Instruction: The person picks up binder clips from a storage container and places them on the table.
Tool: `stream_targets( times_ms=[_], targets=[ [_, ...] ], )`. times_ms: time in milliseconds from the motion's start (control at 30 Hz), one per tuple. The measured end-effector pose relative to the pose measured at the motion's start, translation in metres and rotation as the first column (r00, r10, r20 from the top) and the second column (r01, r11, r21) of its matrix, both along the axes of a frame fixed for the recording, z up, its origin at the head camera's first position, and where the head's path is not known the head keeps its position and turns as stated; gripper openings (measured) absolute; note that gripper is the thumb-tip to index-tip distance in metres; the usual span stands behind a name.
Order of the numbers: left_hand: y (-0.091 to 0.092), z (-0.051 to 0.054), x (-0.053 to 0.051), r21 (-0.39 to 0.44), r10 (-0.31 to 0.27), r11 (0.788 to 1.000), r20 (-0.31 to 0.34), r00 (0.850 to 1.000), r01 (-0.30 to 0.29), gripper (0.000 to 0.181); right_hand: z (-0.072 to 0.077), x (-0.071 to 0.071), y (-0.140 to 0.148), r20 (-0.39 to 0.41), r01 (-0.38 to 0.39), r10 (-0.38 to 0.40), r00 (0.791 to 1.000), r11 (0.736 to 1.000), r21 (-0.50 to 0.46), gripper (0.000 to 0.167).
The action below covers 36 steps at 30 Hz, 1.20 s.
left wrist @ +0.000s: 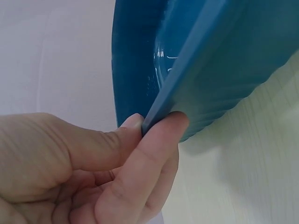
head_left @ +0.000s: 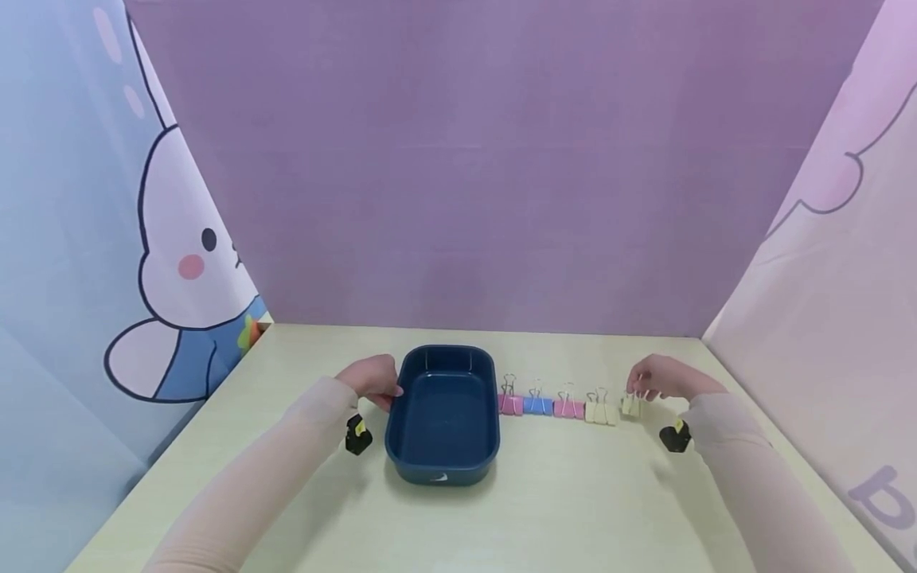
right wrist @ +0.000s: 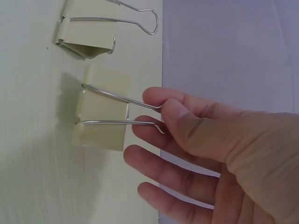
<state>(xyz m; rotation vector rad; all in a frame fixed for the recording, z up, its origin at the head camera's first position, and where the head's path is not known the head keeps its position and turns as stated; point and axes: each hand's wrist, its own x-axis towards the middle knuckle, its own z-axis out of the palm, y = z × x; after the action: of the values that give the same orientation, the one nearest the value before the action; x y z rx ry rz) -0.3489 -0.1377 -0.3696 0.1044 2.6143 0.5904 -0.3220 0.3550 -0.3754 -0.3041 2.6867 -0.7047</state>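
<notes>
A dark blue rectangular tray stands on the table, its inside bare. My left hand pinches the tray's left rim between thumb and fingers; the left wrist view shows the thumb inside the wall and fingers outside. At the right, my right hand pinches the wire handles of a pale yellow binder clip. Left of it another yellow binder clip stands, then a pink binder clip, a blue binder clip and a darker pink binder clip beside the tray.
The pale wooden table ends at a purple backdrop behind the things. A blue cartoon-print curtain hangs on the left, a pale printed curtain on the right. Black wrist devices sit by the sleeves.
</notes>
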Motion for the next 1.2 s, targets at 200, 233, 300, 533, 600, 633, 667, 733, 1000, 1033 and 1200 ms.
stream_targets(
  times_ms=[200, 233, 300, 533, 600, 633, 667, 733, 1000, 1033, 1200],
  targets=[
    [0.0, -0.001, -0.001, 0.01, 0.011, 1.0, -0.001, 1.0, -0.011, 0.013, 0.001, 0.003, -0.007, 0.011, -0.028, 0.028, 1.0, 1.0, 0.006, 0.013],
    [0.0, -0.001, -0.001, 0.013, 0.011, 1.0, -0.001, 1.0, -0.011, 0.013, 0.001, 0.003, -0.008, 0.012, -0.033, 0.033, 0.999, 0.999, 0.008, 0.013],
    [0.0, 0.0, 0.0, 0.014, 0.009, 1.0, 0.0, 1.0, -0.009, 0.013, 0.001, 0.004, -0.009, 0.011, -0.047, 0.047, 0.999, 0.999, 0.016, 0.013],
    [0.001, 0.001, 0.002, 0.02, 0.008, 1.0, 0.007, 1.0, -0.008, 0.012, -0.001, 0.002, -0.012, 0.018, -0.053, 0.052, 0.998, 0.997, 0.049, 0.014],
    [0.001, 0.001, 0.001, 0.01, 0.002, 1.0, 0.003, 1.0, -0.002, 0.013, -0.001, 0.001, -0.013, 0.018, -0.054, 0.053, 0.998, 0.997, 0.051, 0.014],
    [0.0, 0.001, 0.001, 0.006, -0.001, 1.0, 0.002, 1.0, 0.001, 0.014, -0.002, 0.001, -0.013, 0.018, -0.06, 0.059, 0.998, 0.997, 0.052, 0.014],
    [0.0, 0.001, 0.001, 0.001, -0.004, 1.0, -0.001, 1.0, 0.004, 0.014, -0.002, 0.001, -0.014, 0.021, -0.057, 0.056, 0.998, 0.997, 0.049, 0.014],
    [0.0, 0.001, 0.0, 0.0, -0.008, 1.0, -0.005, 1.0, 0.008, 0.014, -0.003, 0.001, -0.015, 0.02, -0.063, 0.062, 0.998, 0.997, 0.047, 0.014],
    [0.0, 0.0, 0.0, 0.001, -0.01, 1.0, -0.007, 1.0, 0.01, 0.016, -0.006, -0.001, -0.016, 0.019, -0.063, 0.063, 0.998, 0.997, 0.042, 0.014],
    [0.0, 0.0, 0.0, -0.001, -0.01, 1.0, -0.006, 1.0, 0.01, 0.016, -0.006, -0.001, -0.016, 0.016, -0.063, 0.063, 0.998, 0.997, 0.042, 0.014],
    [0.0, 0.0, 0.0, 0.005, -0.005, 1.0, -0.004, 1.0, 0.005, 0.015, -0.008, -0.003, -0.016, -0.001, -0.076, 0.076, 0.997, 0.996, 0.039, 0.014]
  ],
)
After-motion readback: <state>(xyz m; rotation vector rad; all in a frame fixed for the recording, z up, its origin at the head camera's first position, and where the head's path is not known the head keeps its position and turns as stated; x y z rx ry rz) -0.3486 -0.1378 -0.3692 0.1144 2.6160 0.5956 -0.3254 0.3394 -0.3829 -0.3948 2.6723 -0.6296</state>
